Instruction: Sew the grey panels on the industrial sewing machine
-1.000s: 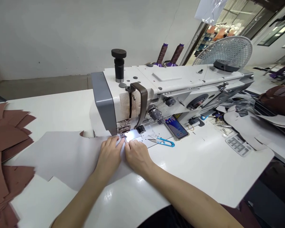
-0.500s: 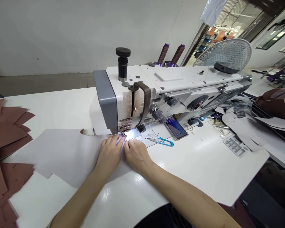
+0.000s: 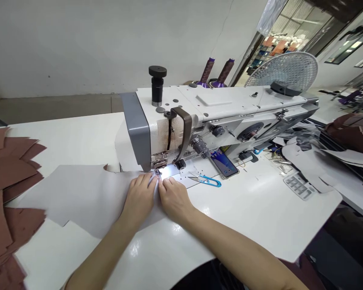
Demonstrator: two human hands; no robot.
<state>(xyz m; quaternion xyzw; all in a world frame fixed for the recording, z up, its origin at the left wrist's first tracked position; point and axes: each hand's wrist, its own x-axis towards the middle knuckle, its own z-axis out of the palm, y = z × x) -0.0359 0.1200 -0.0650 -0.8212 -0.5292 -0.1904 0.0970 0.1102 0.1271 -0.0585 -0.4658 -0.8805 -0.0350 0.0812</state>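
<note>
A large pale grey piece of leather-like material (image 3: 87, 193) lies across the table to the left of the sewing machine's needle area, a bit of brown showing at its upper edge. My left hand (image 3: 141, 195) rests on it, fingers bent together and gripping it close to the presser foot (image 3: 157, 172). Beside it, my right hand (image 3: 174, 197) is closed with curled fingers on the right edge of the same piece. Both sets of fingertips nearly meet just in front of the foot. What lies beneath the fingers is hidden.
The white sewing machine (image 3: 169, 94) stands over the table. Blue thread snips (image 3: 210, 180) and a phone (image 3: 225, 164) lie to the right of the needle. Brown cut pieces (image 3: 12, 173) are piled at the left. Scraps and a clear-windowed card (image 3: 299, 186) lie at the right.
My hands and the grey piece stay almost in place at the presser foot. The whole view has shifted slightly; no grip has visibly changed.
</note>
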